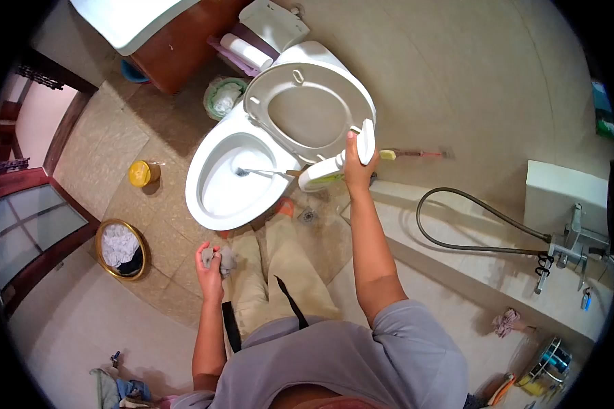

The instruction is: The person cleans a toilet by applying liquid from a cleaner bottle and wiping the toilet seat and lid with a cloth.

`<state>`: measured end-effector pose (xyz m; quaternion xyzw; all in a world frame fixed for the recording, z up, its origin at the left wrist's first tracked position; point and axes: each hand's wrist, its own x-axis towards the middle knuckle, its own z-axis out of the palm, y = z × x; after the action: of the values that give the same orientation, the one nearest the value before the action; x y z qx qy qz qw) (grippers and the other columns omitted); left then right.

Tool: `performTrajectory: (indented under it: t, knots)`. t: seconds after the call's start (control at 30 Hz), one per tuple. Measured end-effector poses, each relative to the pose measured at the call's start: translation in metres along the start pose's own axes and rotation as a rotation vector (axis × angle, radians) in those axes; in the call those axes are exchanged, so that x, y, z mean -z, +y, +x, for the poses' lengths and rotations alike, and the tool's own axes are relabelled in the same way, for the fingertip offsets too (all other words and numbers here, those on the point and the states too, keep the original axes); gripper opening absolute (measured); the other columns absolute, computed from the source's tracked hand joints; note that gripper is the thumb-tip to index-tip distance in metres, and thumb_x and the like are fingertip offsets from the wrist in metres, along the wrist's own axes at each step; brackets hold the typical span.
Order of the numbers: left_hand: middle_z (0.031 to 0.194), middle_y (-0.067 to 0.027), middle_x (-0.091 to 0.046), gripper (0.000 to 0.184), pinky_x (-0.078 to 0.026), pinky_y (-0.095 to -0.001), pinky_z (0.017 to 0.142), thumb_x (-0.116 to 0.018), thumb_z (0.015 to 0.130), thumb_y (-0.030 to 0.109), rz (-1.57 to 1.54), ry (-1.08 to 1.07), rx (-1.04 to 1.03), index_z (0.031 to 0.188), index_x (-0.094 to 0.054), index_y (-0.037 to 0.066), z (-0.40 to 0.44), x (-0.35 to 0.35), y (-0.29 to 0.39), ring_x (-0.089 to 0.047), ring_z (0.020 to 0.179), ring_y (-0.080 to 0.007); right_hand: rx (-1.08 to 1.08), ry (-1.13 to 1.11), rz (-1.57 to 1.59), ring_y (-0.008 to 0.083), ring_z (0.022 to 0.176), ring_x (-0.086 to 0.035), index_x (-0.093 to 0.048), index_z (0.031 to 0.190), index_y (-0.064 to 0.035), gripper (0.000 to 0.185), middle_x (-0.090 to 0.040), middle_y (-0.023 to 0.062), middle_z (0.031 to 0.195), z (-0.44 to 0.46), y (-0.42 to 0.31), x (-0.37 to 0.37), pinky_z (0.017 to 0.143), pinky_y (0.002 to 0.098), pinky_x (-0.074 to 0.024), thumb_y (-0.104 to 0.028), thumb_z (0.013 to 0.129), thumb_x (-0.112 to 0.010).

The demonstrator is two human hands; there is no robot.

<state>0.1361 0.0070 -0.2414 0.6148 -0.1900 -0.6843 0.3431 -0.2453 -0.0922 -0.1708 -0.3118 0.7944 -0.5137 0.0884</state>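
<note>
My right hand [357, 163] is closed around a white spray bottle [318, 174] with a green label, tilted beside the toilet's raised seat. Crumpled in my left hand [210, 276] is a grey cloth [228, 260], held low in front of my left thigh. The white toilet [196, 204] stands before me with its seat and lid [256, 102] up. A toilet brush [262, 172] lies across the bowl, bristles inside and handle over the rim towards the bottle.
A lined waste bin [213, 112] stands behind the toilet. On the tiled floor are a yellow-lidded jar [140, 174] and a gold-rimmed basket [143, 245] with cloths. To the right, a shower hose [450, 192] loops over a ledge; a yellow-headed brush [387, 155] hangs on the wall.
</note>
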Motion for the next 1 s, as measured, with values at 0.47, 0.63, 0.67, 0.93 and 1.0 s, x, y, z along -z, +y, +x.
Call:
performTrajectory:
  t: [0.47, 0.63, 0.67, 0.93, 1.0]
  knots:
    - [0.102, -0.0052, -0.059, 0.034, -0.047, -0.0268, 0.078, -0.056, 0.088, 0.004, 0.018, -0.010, -0.042, 0.122, -0.049, 0.007, 0.018, -0.018, 0.013, -0.056, 0.089, -0.0132, 0.275, -0.254, -0.140, 0.0341, 0.063, -0.054, -0.052, 0.069, -0.0007, 0.027, -0.053, 0.0150, 0.070, -0.005, -0.017, -0.043, 0.058, 0.0423, -0.0412, -0.018, 0.076, -0.072]
    - [0.101, -0.0049, -0.059, 0.031, -0.048, -0.0269, 0.078, -0.055, 0.088, 0.003, 0.010, -0.023, -0.063, 0.119, -0.051, 0.007, 0.012, -0.011, 0.003, -0.056, 0.089, -0.0130, 0.397, -0.211, -0.055, 0.0350, 0.064, -0.053, -0.051, 0.066, -0.0019, 0.029, -0.052, 0.0148, 0.068, 0.002, -0.033, -0.087, 0.060, 0.0445, -0.0414, -0.020, 0.077, -0.071]
    - [0.101, -0.0049, -0.059, 0.031, -0.048, -0.0271, 0.078, -0.055, 0.088, 0.002, 0.009, -0.025, -0.070, 0.119, -0.052, 0.007, 0.012, -0.008, -0.001, -0.056, 0.089, -0.0131, 0.393, -0.219, -0.051, 0.0350, 0.064, -0.053, -0.051, 0.066, -0.0019, 0.029, -0.052, 0.0149, 0.068, 0.003, -0.035, -0.095, 0.060, 0.0446, -0.0415, -0.021, 0.077, -0.071]
    - [0.103, -0.0062, -0.059, 0.031, -0.046, -0.0275, 0.082, -0.055, 0.090, 0.004, -0.015, 0.023, -0.045, 0.120, -0.050, 0.005, 0.003, 0.005, -0.009, -0.055, 0.092, -0.0147, 0.337, -0.292, -0.103, 0.0360, 0.065, -0.054, -0.054, 0.065, -0.0021, 0.030, -0.055, 0.0160, 0.068, -0.011, -0.020, -0.134, 0.062, 0.0463, -0.0432, -0.025, 0.076, -0.071]
    - [0.103, -0.0064, -0.059, 0.031, -0.046, -0.0276, 0.082, -0.055, 0.090, 0.005, -0.024, 0.024, -0.049, 0.120, -0.050, 0.004, 0.004, 0.010, -0.014, -0.055, 0.093, -0.0149, 0.326, -0.315, -0.116, 0.0361, 0.065, -0.055, -0.056, 0.067, -0.0013, 0.031, -0.056, 0.0164, 0.069, -0.015, -0.013, -0.137, 0.062, 0.0461, -0.0437, -0.027, 0.077, -0.071]
